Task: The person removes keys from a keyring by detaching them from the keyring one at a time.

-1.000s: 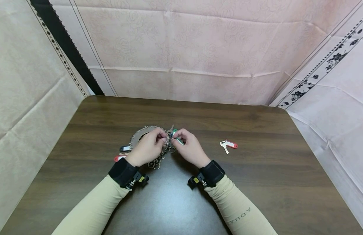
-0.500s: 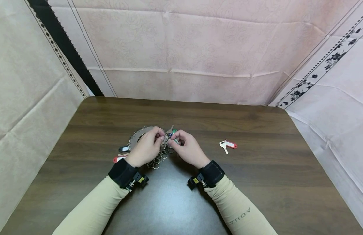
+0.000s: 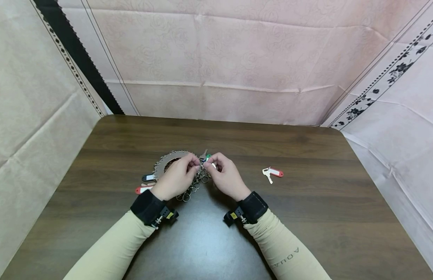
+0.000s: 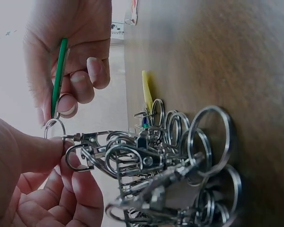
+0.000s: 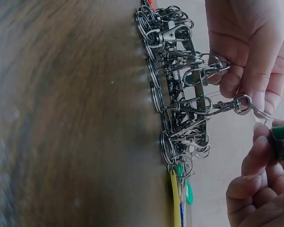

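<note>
In the head view my left hand (image 3: 179, 175) and right hand (image 3: 227, 177) meet over a round metal key holder (image 3: 162, 163) with toothed edges. Many swivel clasps (image 4: 144, 160) with split rings hang around it. Between left thumb and fingers I pinch a small split ring (image 4: 55, 119) at the end of one clasp. My right hand pinches a green key tag (image 4: 59, 75) close to that ring. Fingers hide whether tag and ring are linked. A yellow tag (image 4: 146, 87) hangs among the clasps behind.
A silver key (image 3: 267, 173) with a red tag (image 3: 277, 172) lies to the right on the wooden table (image 3: 307, 210). Left of the holder are a black tag (image 3: 148, 177) and another red tag (image 3: 142, 189). Patterned cloth (image 3: 237, 58) hangs behind the table.
My right hand moved slightly left toward the left hand, then back right. The green tag has turned in its fingers. The left hand shifted only a little; the table items stayed put.
</note>
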`<state>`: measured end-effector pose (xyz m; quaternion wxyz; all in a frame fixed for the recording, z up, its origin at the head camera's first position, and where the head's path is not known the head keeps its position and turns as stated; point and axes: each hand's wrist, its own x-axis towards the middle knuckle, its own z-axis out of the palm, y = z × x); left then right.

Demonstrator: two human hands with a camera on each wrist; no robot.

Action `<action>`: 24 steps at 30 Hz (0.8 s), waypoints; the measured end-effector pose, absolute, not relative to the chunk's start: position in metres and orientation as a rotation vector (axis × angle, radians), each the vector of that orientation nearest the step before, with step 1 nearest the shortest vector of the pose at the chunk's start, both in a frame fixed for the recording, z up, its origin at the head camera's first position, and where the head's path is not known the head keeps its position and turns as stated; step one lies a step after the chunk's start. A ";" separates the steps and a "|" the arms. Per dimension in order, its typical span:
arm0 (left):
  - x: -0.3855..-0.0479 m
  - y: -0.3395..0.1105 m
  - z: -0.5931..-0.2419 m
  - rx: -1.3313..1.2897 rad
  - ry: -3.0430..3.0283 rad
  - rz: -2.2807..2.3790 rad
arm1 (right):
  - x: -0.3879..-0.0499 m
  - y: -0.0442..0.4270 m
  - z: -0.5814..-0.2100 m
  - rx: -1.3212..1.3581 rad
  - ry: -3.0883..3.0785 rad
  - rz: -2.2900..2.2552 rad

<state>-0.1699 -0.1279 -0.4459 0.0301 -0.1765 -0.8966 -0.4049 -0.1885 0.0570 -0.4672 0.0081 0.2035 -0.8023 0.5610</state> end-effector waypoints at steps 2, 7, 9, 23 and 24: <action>-0.170 -0.127 -0.446 -0.545 -2.767 -1.246 | -0.189 0.057 -0.468 0.629 -2.492 1.755; -0.170 -0.126 -0.446 -0.565 -2.784 -1.276 | -0.189 0.057 -0.468 0.614 -2.466 1.770; -0.169 -0.126 -0.446 -0.576 -2.797 -1.276 | -0.189 0.058 -0.468 0.604 -2.465 1.774; -0.169 -0.128 -0.445 -0.487 -2.779 -1.248 | -0.189 0.058 -0.468 0.647 -2.509 1.738; -0.169 -0.128 -0.445 -0.482 -2.773 -1.256 | -0.189 0.058 -0.467 0.653 -2.519 1.737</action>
